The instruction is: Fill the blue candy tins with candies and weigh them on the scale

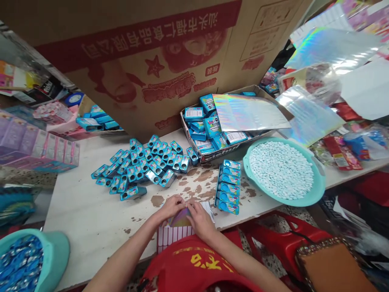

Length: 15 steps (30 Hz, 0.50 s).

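My left hand [174, 205] and my right hand [199, 218] meet at the table's front edge, fingertips pinched on a thin shiny sheet [181, 219]. Under the sheet lies a white piece with dark dividing lines [174, 235], partly hidden by my hands. To the right of my hands stands a row of several blue boxes [229, 187]. Beyond my hands, a loose heap of small blue boxes [142, 162] covers the middle of the table.
A turquoise basin of white candies [319, 190] sits at the right. A carton of blue packs [199, 156] stands before a large cardboard box [121, 52]. Holographic sheets [310, 113] lie at right. Another turquoise tub [57, 255] is at lower left, a red stool [279, 235] below.
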{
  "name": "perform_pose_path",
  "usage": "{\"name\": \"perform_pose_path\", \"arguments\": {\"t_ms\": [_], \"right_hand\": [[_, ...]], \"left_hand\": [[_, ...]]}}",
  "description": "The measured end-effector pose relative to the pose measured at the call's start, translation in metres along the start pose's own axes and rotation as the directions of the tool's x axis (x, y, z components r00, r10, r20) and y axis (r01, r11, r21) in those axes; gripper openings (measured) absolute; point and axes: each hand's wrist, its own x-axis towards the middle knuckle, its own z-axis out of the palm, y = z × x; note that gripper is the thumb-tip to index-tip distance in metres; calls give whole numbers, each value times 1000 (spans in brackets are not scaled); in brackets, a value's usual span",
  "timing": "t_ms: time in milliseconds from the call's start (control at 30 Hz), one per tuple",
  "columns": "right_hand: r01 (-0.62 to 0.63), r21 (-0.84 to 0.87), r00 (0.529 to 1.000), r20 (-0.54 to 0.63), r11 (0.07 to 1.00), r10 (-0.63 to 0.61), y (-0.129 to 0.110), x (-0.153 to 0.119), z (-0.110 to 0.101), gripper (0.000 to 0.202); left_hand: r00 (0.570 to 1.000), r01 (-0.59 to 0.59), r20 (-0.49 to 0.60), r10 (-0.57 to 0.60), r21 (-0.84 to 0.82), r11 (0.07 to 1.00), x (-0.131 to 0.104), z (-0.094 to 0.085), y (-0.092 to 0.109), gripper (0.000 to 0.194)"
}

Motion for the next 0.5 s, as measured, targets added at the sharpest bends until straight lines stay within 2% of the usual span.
{"name": "perform_pose_path", "arguments": {"t_ms": [133, 300, 433, 500], "right_hand": [[43, -29, 999, -3, 999, -43, 7, -6, -2, 38], [42, -74, 997, -56, 996, -46, 3, -2, -7, 13], [-6, -77, 997, -75, 997, 0, -2, -6, -22, 10], [-85, 30, 991, -98, 996, 88, -2, -11, -38, 10]], "left_hand": [[1000, 22, -14, -22, -29, 999, 0, 2, -3, 23], [997, 71, -22, -71, -19, 997, 2, 6, -6, 21], [990, 118, -81, -114, 45, 992, 3, 11, -8, 21], [986, 132, -117, -122, 86, 987, 2, 12, -6, 22]]}}
